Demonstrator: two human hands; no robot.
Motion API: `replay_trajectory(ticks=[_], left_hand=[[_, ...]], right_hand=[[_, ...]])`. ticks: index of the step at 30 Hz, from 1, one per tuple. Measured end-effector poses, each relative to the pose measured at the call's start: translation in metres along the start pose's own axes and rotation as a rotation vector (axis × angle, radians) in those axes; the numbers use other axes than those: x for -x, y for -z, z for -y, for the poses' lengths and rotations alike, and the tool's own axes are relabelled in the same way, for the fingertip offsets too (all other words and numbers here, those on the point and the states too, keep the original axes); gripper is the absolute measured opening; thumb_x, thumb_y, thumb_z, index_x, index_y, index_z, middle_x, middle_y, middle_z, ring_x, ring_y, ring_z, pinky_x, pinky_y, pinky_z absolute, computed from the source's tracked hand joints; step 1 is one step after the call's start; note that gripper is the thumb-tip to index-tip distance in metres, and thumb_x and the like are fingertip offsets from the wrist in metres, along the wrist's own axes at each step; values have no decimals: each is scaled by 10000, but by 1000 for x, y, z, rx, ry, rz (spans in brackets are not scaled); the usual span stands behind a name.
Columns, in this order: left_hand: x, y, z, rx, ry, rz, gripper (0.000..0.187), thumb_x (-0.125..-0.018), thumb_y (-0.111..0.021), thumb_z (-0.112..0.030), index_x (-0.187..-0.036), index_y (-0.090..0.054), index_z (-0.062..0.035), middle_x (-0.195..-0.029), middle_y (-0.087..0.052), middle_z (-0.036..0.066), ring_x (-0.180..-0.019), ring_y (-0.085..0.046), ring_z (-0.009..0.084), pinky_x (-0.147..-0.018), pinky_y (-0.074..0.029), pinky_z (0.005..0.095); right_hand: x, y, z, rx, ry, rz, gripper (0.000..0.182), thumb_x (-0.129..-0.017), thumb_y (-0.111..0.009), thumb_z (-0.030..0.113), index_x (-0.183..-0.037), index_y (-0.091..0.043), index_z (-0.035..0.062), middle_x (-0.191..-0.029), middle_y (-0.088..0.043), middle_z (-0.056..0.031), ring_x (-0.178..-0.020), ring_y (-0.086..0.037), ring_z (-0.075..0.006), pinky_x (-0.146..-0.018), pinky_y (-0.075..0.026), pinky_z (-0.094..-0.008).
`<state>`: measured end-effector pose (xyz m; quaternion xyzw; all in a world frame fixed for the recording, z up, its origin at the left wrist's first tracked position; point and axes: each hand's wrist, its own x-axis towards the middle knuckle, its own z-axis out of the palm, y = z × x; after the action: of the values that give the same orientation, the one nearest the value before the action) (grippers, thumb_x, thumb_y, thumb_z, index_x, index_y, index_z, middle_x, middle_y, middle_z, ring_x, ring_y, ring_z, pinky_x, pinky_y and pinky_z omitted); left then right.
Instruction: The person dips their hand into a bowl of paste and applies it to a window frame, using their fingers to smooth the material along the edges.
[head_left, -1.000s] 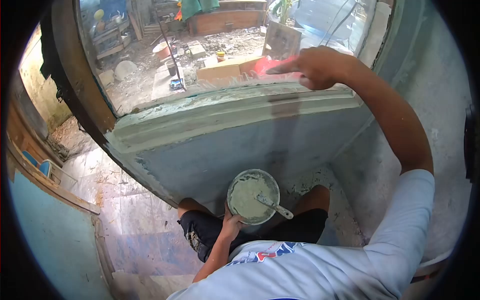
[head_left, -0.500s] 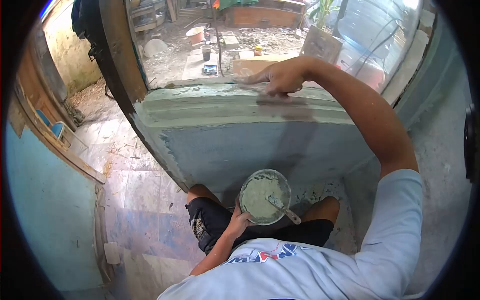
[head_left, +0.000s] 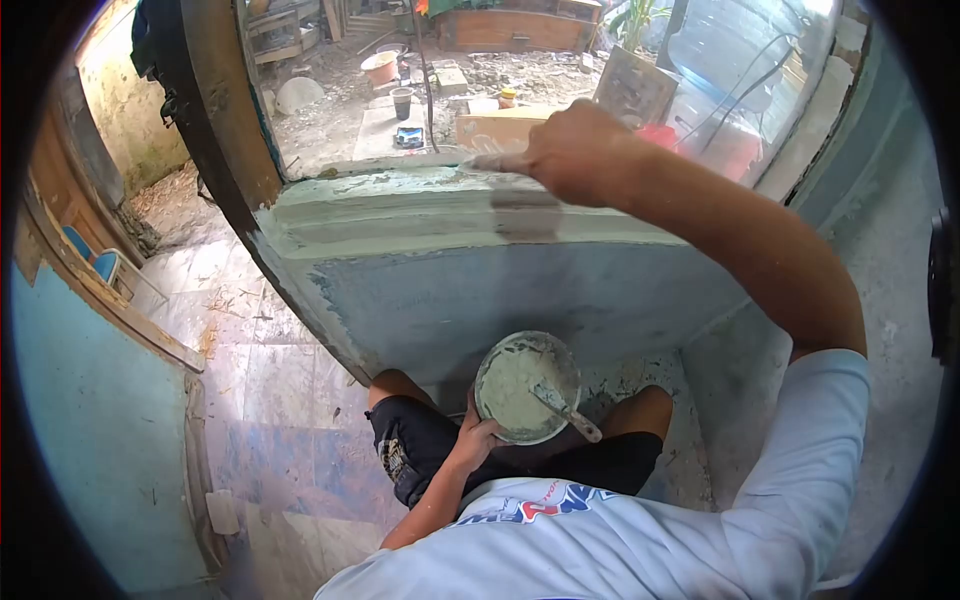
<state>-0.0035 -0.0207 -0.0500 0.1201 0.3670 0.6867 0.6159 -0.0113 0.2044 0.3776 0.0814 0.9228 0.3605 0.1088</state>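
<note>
My left hand [head_left: 478, 440] grips the rim and side of a round bowl [head_left: 487, 365] between my thighs. Pale green putty [head_left: 515, 392] fills it, and a putty knife [head_left: 570, 415] rests inside with its handle over the near rim. My right hand [head_left: 575, 155] is over the window sill [head_left: 350, 190], which is coated in wet-looking putty. Its index finger points left, grey at the tip and touching the sill's outer edge; the other fingers are bent and partly hidden. I see no tool in that hand.
A blue-grey wall [head_left: 430, 300] drops below the sill. A dark wooden post [head_left: 215, 100] borders the opening at left. Outside are a cup [head_left: 402, 102], a cardboard box [head_left: 500, 128] and a large clear plastic bottle [head_left: 730, 60]. A blue chair [head_left: 104, 265] stands far left.
My right hand has turned, with the wrist and elbow shifted right and lower while the index finger stays at the sill's edge. The view has tilted slightly; my left hand still holds the bowl.
</note>
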Motion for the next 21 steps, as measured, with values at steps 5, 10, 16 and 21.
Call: replay_trajectory(ticks=[5,10,16,21], left_hand=[[4,-10,-8,-59,-9,-7,964,-809,-480,46,-1580,-6,-287,-1540,-300,138,-1299,-496,383,-864,-565,560],[6,-11,-10,-49,-54,4,960,-795,-471,59,-1578,-46,-298,-1535,-304,138,-1311,-486,384,-878,-569,557],[4,-12,-12,-41,-21,-28,968,-787,-469,56,-1577,-36,-301,-1528,-312,137,-1301,-496,381,-870,-572,553],[1,-8,-7,-40,-18,-25,967,-789,-473,46,-1577,-32,-298,-1529,-317,136,-1295,-503,379,-866,-568,557]], right_hand=[[-17,-11,5,-49,-20,38,597,-991,-416,105,-1461,-443,473,-970,-699,-56,-925,-712,-242,-716,-573,-385],[-11,2,-9,-54,59,14,630,-941,-452,69,-1468,-464,415,-995,-707,-54,-926,-710,-257,-729,-579,-398],[-15,9,-9,-88,-20,36,638,-940,-445,64,-1456,-473,438,-1036,-706,-47,-945,-703,-247,-754,-571,-381],[-14,-16,-13,-109,-17,15,661,-940,-456,67,-1444,-461,493,-994,-705,-38,-917,-702,-234,-757,-571,-389]])
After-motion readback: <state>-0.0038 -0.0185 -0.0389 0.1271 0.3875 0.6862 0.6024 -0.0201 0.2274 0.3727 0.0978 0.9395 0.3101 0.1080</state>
